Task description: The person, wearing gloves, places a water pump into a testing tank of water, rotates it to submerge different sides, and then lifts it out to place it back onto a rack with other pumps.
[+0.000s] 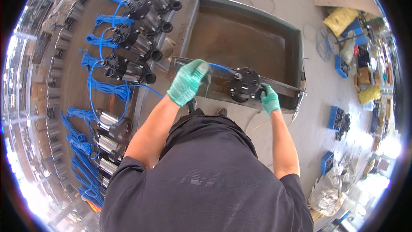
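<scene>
Both hands wear green knit gloves. My left hand (188,82) is closed around a blue cable (221,67), which runs to the top of a black-topped submersible pump (245,85). Beyond my left wrist, blue cable also trails off to the left. At the pump's right side, my right hand (269,98) grips the black top at its edge, with the fingertips partly hidden. The pump stands upright at the near side of a metal tank (253,9) holding brown water, close to a crossbar (281,87). Its lower body is out of sight.
To the left lies a row of similar pumps (137,42) with bundled blue cables (107,87). More steel pumps (107,144) lie nearer, beside my left elbow. Blue bins (342,66) of parts and a yellow sack (341,20) are on the right floor.
</scene>
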The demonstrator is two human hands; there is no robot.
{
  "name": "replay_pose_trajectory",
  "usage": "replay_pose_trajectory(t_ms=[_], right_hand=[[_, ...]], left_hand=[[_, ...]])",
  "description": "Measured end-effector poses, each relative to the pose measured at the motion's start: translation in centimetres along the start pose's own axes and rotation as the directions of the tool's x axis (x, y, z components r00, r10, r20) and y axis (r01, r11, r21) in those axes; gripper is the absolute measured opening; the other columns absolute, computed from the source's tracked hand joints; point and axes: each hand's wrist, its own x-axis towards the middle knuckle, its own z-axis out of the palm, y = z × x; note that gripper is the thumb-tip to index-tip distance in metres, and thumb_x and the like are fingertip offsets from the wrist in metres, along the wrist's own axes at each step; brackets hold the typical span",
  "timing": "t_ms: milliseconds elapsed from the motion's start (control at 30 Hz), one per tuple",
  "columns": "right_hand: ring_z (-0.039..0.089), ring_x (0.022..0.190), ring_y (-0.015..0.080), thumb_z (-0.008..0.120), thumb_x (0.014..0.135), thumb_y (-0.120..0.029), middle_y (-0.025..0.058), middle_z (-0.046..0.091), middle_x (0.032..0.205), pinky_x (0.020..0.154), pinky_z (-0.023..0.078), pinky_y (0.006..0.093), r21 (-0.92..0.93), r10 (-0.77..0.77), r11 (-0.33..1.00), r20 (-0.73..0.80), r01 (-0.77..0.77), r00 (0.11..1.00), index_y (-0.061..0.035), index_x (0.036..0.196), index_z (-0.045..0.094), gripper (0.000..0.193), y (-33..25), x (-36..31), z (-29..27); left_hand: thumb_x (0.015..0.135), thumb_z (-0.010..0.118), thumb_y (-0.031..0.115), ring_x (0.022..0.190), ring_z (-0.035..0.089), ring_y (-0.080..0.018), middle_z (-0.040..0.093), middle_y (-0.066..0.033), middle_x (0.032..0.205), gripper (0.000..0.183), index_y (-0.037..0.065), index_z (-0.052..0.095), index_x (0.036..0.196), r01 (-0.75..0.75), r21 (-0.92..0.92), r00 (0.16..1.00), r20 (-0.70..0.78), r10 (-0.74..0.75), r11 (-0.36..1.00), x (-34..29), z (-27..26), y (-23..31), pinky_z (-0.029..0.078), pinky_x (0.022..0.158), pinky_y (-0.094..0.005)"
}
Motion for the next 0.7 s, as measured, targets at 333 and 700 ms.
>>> replay_pose_trajectory(t_ms=[333,700], right_hand=[[0.067,0.089,0.037,0.061,0.082,-0.005,0.0161,0.067,0.099,0.082,0.054,0.0417,-0.251,-0.309,0.895,0.252,0.37,0.917,-0.0035,0.093,0.07,0.015,-16.0,1.7,-2.9],[0.066,0.085,0.0217,0.059,0.096,-0.02,0.0093,0.066,0.111,0.073,0.058,0.038,-0.058,0.256,0.966,0.314,-0.25,0.914,-0.0149,0.136,0.056,0.041,-14.3,2.6,-2.4]], left_hand=[[0.099,0.062,0.041,0.071,0.063,-0.025,0.068,-0.0139,0.078,0.042,0.0,0.068,0.103,0.26,0.524,0.949,-0.293,-0.115,0.811,-4.4,-11.4,-9.6,0.049,0.068,-0.0411],[0.094,0.053,0.011,0.103,0.068,-0.041,0.063,-0.0227,0.122,0.032,0.009,0.06,0.125,0.568,0.804,0.821,-0.57,-0.044,0.176,-10.6,-22.4,-8.3,0.056,0.085,-0.0505]])
